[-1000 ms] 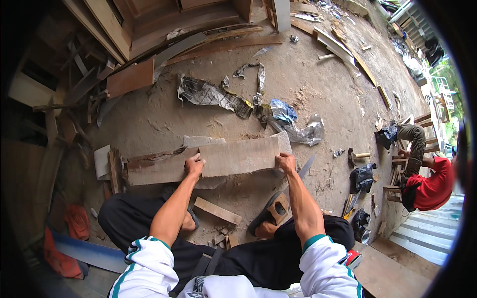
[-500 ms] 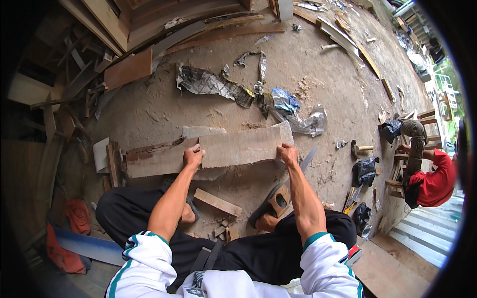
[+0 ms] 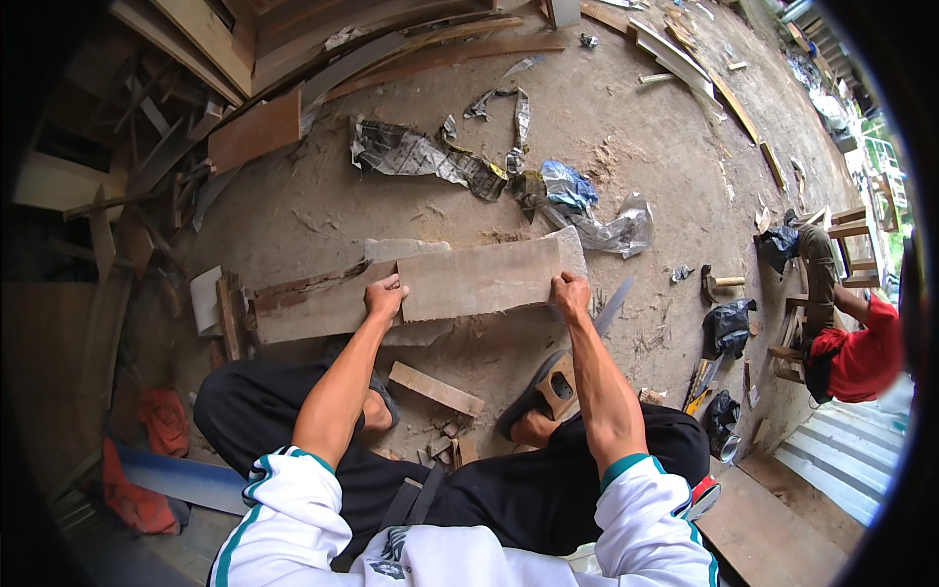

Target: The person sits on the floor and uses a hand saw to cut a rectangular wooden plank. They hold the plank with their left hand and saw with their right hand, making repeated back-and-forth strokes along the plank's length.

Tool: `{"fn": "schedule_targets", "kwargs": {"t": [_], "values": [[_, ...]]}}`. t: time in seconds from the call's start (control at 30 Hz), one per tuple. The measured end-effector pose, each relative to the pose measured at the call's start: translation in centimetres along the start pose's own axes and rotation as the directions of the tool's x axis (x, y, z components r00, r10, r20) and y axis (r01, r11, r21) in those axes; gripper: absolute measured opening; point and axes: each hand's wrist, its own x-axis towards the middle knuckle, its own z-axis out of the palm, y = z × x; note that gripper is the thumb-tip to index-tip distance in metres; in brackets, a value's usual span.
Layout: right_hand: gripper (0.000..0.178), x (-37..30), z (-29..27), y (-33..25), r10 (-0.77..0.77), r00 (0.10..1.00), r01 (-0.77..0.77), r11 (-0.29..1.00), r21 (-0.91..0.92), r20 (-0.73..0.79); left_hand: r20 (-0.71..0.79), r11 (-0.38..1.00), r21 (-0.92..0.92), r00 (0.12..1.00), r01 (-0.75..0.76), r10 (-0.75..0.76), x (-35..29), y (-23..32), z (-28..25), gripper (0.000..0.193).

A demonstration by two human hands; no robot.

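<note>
"Toward eight o'clock from the middle of the view, what lies there?"

"Some orange cloth [image 3: 132, 494], with a long blue strip [image 3: 181, 477] just right of it."

"And at nine?"

"One weathered board [image 3: 318, 305], dark and ragged along its upper edge. The left hand [image 3: 384, 296] is over its right end, fingers curled together and clamped on the left end of the pale board [image 3: 479, 277]."

"Do those boards overlap?"

"I can't tell; they meet beside that hand. The pale one spans the middle, tilting up toward two o'clock."

"Below it?"

"A short wood block [image 3: 435, 388], between six and seven o'clock on the floor."

"The other hand?"

"Right hand [image 3: 570, 293], at three o'clock: thumb and bent fingers clamp the pale board's right end. Farther out that way are a hammer [image 3: 724, 282], then a person in red [image 3: 861, 352]."
</note>
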Motion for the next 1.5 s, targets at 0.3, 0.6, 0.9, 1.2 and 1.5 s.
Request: {"fn": "schedule_targets", "kwargs": {"t": [0.3, 0.6, 0.9, 1.2, 1.5], "values": [[0.035, -0.7, 0.5, 0.0, 0.024, 0.999, -0.026, 0.994, -0.105, -0.024, 0.016, 0.999, -0.053, 1.000, 0.014, -0.014, -1.6, 1.3, 0.5, 0.054], [0.056, 0.7, 2.2, 1.0, 0.060, 0.996, -0.056, 0.997, -0.058, 0.061, 0.034, 0.990, 0.126, 0.998, -0.058, 0.054, -0.2, 0.5, 0.6, 0.052], [0.086, -0.1, 1.3, 2.1, 0.134, 0.982, -0.158, 0.969, 0.191, 0.135, 0.171, 0.995, 0.056, 0.981, 0.080, -0.088, -3.2, -1.3, -1.9, 0.045], [0.070, -11.9, -1.0, -0.7, 0.265, 0.964, -0.243, 0.865, -0.439, -0.012, 0.126, 0.994, 0.105, 0.992, -0.009, -0.004, -5.3, -2.3, -2.0, 0.047], [0.062, -22.6, 1.2, 3.4, 0.253, 0.961, -0.073, 0.619, -0.782, 0.111, 0.251, 0.968, 0.214, 0.965, -0.131, 0.075, -5.8, -1.9, -1.8, 0.065]]}}
